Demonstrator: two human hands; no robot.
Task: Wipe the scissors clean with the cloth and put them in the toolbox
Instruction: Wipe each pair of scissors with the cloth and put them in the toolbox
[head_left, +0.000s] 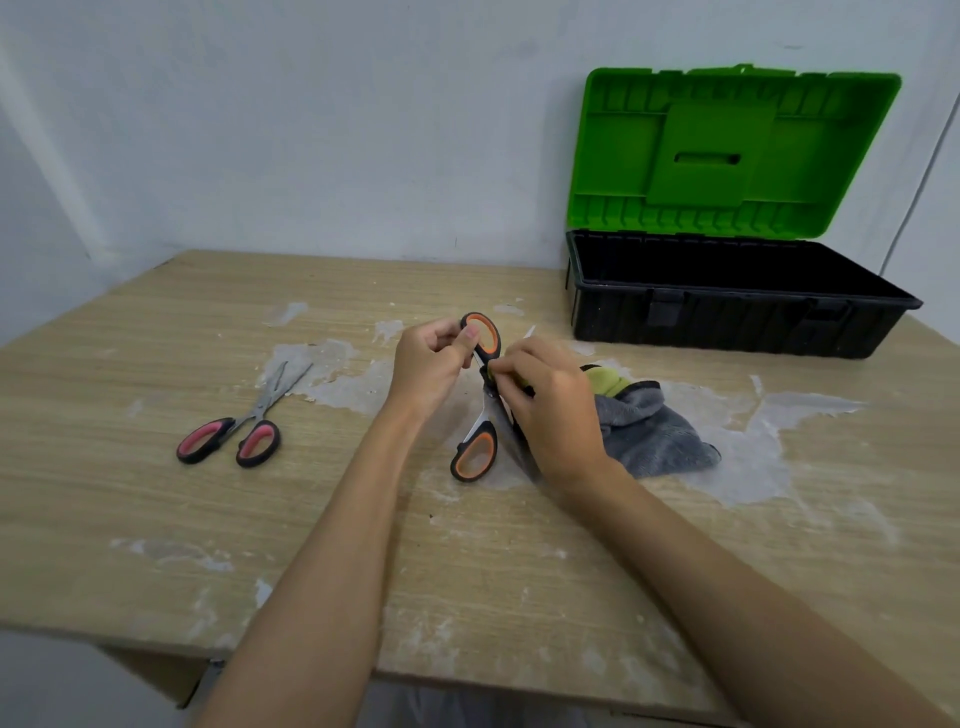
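Observation:
Orange-handled scissors (474, 451) are spread wide open above the table's middle. My left hand (428, 366) pinches their upper handle loop. My right hand (553, 408) grips a grey and yellow-green cloth (652, 434) and presses a fold of it around the scissors near the pivot; the blades are mostly hidden under that hand. A second pair, pink-handled scissors (244, 423), lies flat on the table to the left, slightly open. The toolbox (727, 312), black with a green lid, stands open at the back right.
The wooden table (156, 519) is patchy with white peeled spots. Its front edge runs close below my forearms. A white wall stands right behind the toolbox.

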